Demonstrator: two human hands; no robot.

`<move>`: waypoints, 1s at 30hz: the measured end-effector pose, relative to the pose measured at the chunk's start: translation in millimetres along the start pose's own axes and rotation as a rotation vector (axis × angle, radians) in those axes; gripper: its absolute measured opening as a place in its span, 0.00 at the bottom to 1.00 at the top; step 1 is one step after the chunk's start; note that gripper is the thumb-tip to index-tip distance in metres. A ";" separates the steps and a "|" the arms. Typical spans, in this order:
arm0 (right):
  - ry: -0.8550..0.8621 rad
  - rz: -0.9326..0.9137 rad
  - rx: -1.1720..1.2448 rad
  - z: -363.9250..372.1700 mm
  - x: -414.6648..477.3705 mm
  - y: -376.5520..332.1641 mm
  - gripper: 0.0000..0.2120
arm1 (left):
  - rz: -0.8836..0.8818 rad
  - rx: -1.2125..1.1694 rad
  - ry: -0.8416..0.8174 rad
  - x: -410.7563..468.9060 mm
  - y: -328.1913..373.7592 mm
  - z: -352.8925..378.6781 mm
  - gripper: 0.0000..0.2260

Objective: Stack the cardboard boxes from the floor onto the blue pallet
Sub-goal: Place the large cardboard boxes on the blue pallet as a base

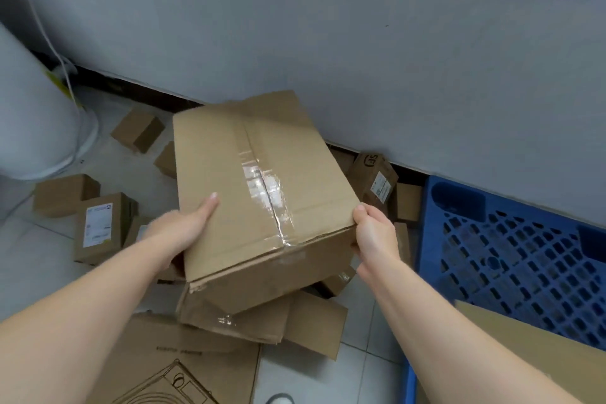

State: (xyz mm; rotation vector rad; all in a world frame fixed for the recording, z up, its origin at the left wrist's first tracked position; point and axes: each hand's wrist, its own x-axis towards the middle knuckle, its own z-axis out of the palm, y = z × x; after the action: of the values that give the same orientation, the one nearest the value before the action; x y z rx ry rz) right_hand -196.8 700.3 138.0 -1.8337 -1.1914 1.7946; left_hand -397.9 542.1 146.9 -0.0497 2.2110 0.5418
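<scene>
The person is holding 1 taped cardboard box (249,180) over smaller boxes (101,223) littering the floor (360,338), just left of the blue pallet (511,239). The left hand (182,229) is clasping its left side, thumb on top; the right hand (373,233) is gripping its near right corner.

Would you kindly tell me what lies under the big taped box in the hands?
Below the big taped box lies crumpled flattened cardboard on the tiled floor; a small box peeks out. The rest is covered.
</scene>
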 end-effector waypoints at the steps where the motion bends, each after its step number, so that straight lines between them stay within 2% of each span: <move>1: -0.014 -0.012 -0.012 -7.1 -8.0 5.9 0.15 | -0.068 -0.073 -0.079 -13.3 -13.6 1.7 0.40; 3: -0.032 -0.035 -0.050 -20.0 -23.0 18.3 0.14 | -0.186 -0.097 -0.236 -39.3 -40.3 3.1 0.40; 5: -0.030 -0.063 -0.084 -30.1 -36.8 29.6 0.15 | -0.237 0.013 -0.316 -58.6 -67.3 5.4 0.43; 9: 0.014 -0.083 -0.116 -38.2 -55.0 48.5 0.16 | -0.247 0.296 -0.317 -77.1 -98.1 14.6 0.37; 11: 0.005 -0.083 -0.136 -36.1 -57.5 57.3 0.18 | -0.144 0.586 -0.189 -78.5 -97.6 18.5 0.30; 13: -0.016 -0.077 -0.177 -30.1 -53.8 64.9 0.22 | 0.046 0.887 0.097 -75.4 -88.6 19.7 0.26; 15: -0.015 -0.066 -0.200 -22.1 -48.3 69.7 0.25 | 0.211 1.001 0.269 -67.4 -78.6 17.2 0.26; 18: 0.029 -0.063 -0.190 -14.8 -38.4 74.7 0.27 | 0.384 1.030 0.356 -44.1 -67.7 7.7 0.34; 22: 0.145 -0.030 -0.165 -10.6 -27.2 82.8 0.34 | 0.389 0.906 0.404 -5.2 -53.5 -15.9 0.39; 26: 0.293 0.148 -0.073 -10.2 -20.8 91.1 0.37 | 0.358 0.823 0.386 31.6 -40.2 -36.3 0.38; 30: 0.337 0.277 0.025 -3.9 -18.3 102.8 0.27 | 0.293 0.722 0.240 51.7 -23.9 -40.3 0.30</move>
State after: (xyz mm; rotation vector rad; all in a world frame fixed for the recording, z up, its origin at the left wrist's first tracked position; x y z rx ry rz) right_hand -156.1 626.0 76.8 -2.2640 -0.8203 1.5321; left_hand -455.7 512.0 121.9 0.6217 2.5411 -0.1466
